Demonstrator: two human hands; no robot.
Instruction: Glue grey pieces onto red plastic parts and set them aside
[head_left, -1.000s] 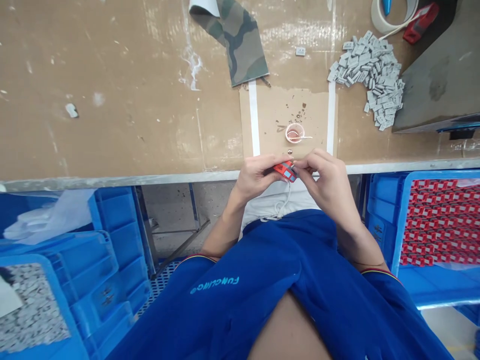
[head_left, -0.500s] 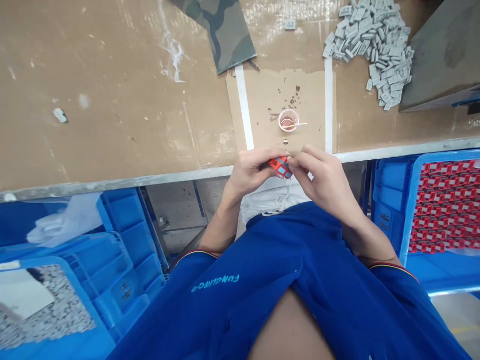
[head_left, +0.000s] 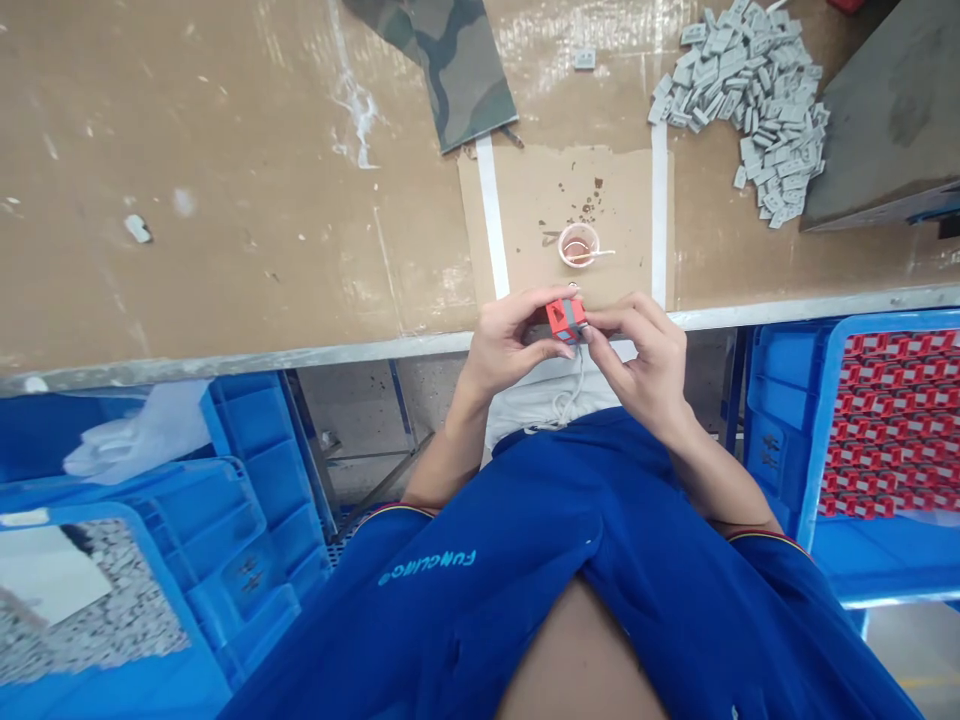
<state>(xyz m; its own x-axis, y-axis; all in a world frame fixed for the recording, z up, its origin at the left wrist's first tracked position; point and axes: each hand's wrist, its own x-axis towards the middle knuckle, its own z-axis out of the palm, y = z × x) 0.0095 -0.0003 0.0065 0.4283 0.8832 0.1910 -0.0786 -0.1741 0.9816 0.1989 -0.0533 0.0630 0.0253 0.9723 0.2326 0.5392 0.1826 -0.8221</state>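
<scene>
Hands (head_left: 504, 342) (head_left: 646, 350) facing, red block (head_left: 564, 318) in left, touching right

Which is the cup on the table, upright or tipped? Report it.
The cup is upright: its round rim faces up, with reddish contents inside and a thin white stick reaching past the rim.

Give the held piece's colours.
The held piece is mostly red, with a grey band; it shows best in the head view.

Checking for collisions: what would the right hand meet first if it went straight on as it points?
Most likely the red block, which it seems to touch, then the left hand beyond.
</scene>
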